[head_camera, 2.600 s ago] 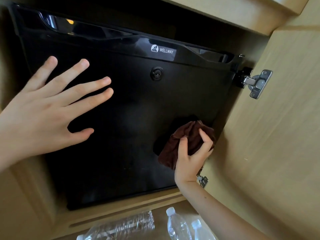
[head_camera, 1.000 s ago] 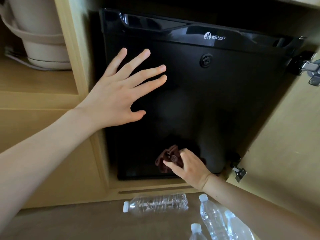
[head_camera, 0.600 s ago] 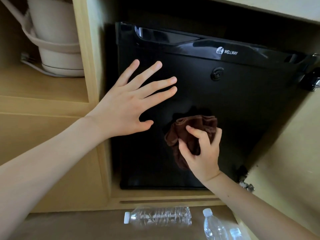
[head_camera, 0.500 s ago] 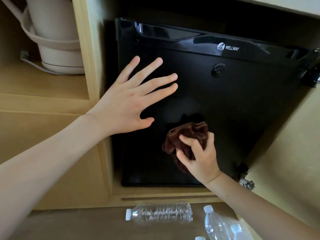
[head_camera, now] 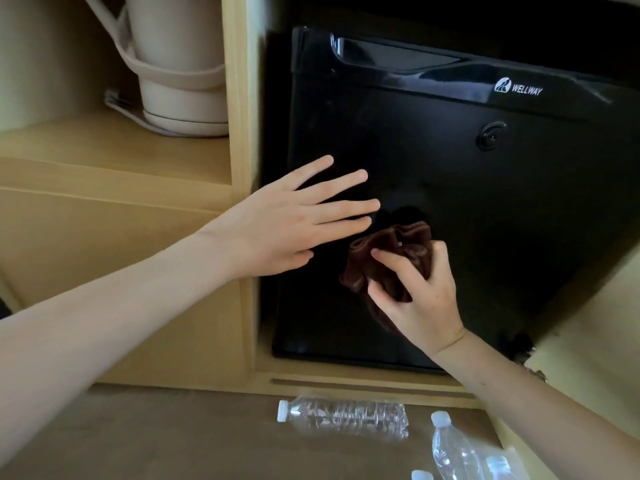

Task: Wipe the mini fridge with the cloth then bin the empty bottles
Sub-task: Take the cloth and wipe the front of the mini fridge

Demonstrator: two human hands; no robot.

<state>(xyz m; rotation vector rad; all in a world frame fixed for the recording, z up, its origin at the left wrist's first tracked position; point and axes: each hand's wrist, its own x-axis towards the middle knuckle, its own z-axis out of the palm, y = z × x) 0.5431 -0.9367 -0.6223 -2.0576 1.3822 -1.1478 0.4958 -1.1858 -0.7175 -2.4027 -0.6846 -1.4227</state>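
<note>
The black mini fridge (head_camera: 485, 209) sits closed inside a wooden cabinet. My right hand (head_camera: 420, 296) grips a crumpled brown cloth (head_camera: 391, 252) and presses it against the lower middle of the fridge door. My left hand (head_camera: 291, 220) lies flat on the door's left part, fingers spread, just left of the cloth. One clear plastic bottle (head_camera: 346, 415) lies on its side on the floor below the fridge. Two more bottles (head_camera: 453, 448) show at the bottom right, partly cut off by the frame edge.
A beige kettle (head_camera: 180, 60) with its cord stands on the wooden shelf (head_camera: 114, 150) to the left of the fridge. The open cabinet door (head_camera: 595, 341) hangs at the right, with a hinge near its lower corner. Brown floor runs along the bottom.
My right hand has moved the cloth across the lower door, up from the bottom edge and slightly left. My left hand has slid lower on the door. The view has shifted left.
</note>
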